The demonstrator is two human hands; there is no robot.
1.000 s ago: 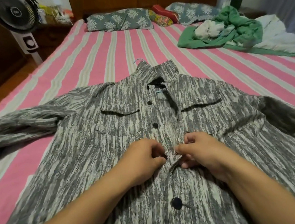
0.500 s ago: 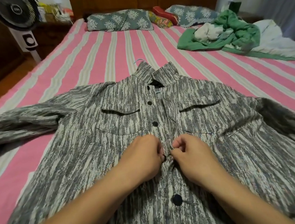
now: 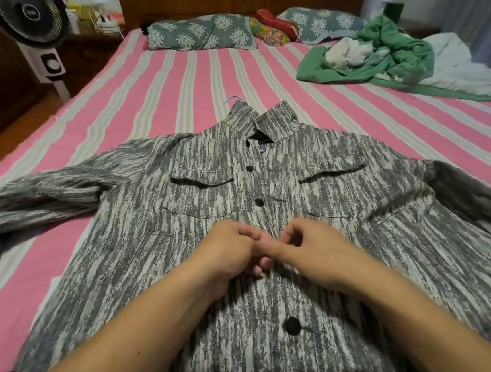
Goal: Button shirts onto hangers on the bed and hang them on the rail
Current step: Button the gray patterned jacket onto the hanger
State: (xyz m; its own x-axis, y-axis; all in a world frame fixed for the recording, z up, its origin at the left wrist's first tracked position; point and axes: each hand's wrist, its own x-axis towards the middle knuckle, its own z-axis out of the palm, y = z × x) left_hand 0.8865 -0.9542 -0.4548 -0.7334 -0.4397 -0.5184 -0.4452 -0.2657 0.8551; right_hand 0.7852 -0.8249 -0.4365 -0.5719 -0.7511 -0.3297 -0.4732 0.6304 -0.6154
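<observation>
L hand (image 3: 232, 250) w/ fingers curled, pinching the placket edge of the grey shirt (image 3: 358, 205); a sec ago there was a gap to the R hand (image 3: 309, 245), now fingertips meet mid-front. R hand also curled, pinching the opposite edge. Reads as the button there going thru its hole; 3 buttons above the hands look done, 1 below looks undone. Shirt lies flat under both hands on the bed (image 3: 170, 82), collar pointing away from hands, long axis collar-to-hem toward the wearer. Hanger hook (image 3: 232, 99) pokes out just beyond collar.

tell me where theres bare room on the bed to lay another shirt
Free: pink striped sheet between the grey streaked shirt's collar and the teal patterned pillows. Crowded: far right, where the green clothes pile lies, and the near end, covered by the shirt.
</observation>
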